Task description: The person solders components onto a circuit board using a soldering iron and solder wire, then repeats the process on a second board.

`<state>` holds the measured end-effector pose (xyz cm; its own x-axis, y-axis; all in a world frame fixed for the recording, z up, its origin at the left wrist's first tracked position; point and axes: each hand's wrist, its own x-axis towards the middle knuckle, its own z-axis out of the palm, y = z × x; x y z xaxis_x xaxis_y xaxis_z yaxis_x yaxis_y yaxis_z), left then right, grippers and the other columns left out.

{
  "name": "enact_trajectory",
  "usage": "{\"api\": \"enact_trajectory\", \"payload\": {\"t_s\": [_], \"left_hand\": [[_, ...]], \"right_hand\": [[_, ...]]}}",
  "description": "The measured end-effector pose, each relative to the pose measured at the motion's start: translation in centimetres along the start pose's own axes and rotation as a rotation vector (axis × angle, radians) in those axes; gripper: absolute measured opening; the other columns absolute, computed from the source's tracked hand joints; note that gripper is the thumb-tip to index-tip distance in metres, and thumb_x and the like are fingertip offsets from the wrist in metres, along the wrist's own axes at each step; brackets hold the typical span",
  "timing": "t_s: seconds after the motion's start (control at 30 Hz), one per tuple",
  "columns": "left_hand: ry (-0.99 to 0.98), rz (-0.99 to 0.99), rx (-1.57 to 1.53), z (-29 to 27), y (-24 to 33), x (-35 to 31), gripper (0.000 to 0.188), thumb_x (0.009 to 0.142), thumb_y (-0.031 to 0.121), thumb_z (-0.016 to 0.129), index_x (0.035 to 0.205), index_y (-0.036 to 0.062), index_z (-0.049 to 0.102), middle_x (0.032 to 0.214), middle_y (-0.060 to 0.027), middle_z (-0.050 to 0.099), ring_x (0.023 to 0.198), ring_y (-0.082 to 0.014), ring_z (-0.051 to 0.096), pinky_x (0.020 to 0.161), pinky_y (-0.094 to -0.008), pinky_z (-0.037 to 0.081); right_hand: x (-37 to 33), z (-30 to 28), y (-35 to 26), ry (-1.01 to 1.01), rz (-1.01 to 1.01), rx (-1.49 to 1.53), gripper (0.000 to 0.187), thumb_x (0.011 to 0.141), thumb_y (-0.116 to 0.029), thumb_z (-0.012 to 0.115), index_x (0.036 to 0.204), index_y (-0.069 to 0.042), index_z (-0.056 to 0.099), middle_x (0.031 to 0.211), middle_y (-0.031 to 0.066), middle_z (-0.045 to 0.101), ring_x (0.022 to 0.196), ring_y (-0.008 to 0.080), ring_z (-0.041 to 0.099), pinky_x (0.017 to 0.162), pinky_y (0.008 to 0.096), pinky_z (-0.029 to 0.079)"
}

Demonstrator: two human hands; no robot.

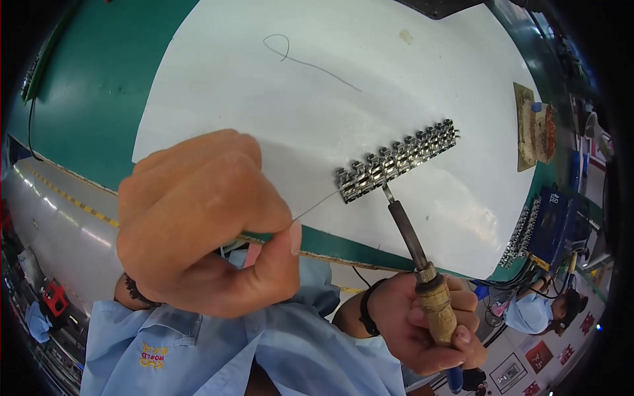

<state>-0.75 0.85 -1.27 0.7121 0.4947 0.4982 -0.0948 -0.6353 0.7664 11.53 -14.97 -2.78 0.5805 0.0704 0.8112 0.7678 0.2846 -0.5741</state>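
On a white sheet [238,92] lies a row of shiny metal connectors [396,160], slanting up to the right. My left hand [198,218] pinches a thin solder wire [317,204] between thumb and forefinger. The wire's far end reaches the left end of the row. My right hand [399,310] is closed around the tan handle of a soldering iron [436,305]. Its tip meets the row's lower edge, near the left end; whether it presses on the metal, I cannot tell.
A loose piece of wire [318,68] lies farther up the sheet. At right are a worn brownish block [543,132] on a plate, more metal rows [518,241] and a blue box [553,224]. The green table [112,72] borders the sheet. Another person [531,311] is at lower right.
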Motion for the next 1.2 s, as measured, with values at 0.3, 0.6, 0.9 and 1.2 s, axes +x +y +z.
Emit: {"api": "enact_trajectory", "payload": {"t_s": [0.3,0.6,0.9,1.2], "left_hand": [[0.023,-0.048,-0.035,0.4,0.0,-0.5,0.012,0.067,-0.005,0.064,0.072,-0.0009,0.054,0.060,-0.0028,0.050,0.050,-0.0085,0.034,0.045,-0.0245,0.020],[-0.042,-0.256,-0.096,0.6,1.3,-0.1,0.006,0.079,-0.003,0.056,0.083,-0.0011,0.051,0.068,-0.0094,0.060,0.049,-0.0050,0.037,0.042,-0.0213,0.028],[-0.163,-0.164,-0.057,2.8,1.5,1.1,0.012,0.074,-0.004,0.062,0.078,0.0015,0.053,0.083,-0.0159,0.070,0.044,-0.0051,0.041,0.040,-0.0211,0.030],[-0.010,-0.242,0.042,2.3,2.1,1.8,0.010,0.073,-0.005,0.067,0.078,0.0006,0.060,0.059,0.0024,0.046,0.049,-0.0041,0.027,0.047,-0.0243,0.018]], "right_hand": [[-0.3,-0.7,-0.2,-0.021,0.059,0.000,0.023,0.095,-0.032,0.044,0.086,-0.011,0.047,0.048,-0.0025,0.036,0.046,0.0083,0.030,0.044,0.0209,0.026],[0.1,-1.2,0.4,0.231,0.045,0.182,0.027,0.097,-0.032,0.041,0.086,-0.008,0.047,0.051,-0.0003,0.034,0.044,0.0097,0.027,0.043,0.0237,0.024],[0.6,-1.1,0.5,0.259,0.115,0.030,0.028,0.100,-0.030,0.041,0.092,-0.003,0.048,0.057,0.0017,0.037,0.049,0.0091,0.031,0.047,0.0224,0.026],[1.1,-1.8,0.6,0.164,0.200,0.061,0.024,0.096,-0.026,0.045,0.093,-0.003,0.049,0.057,0.0026,0.039,0.054,0.0108,0.033,0.051,0.0217,0.028]]}}
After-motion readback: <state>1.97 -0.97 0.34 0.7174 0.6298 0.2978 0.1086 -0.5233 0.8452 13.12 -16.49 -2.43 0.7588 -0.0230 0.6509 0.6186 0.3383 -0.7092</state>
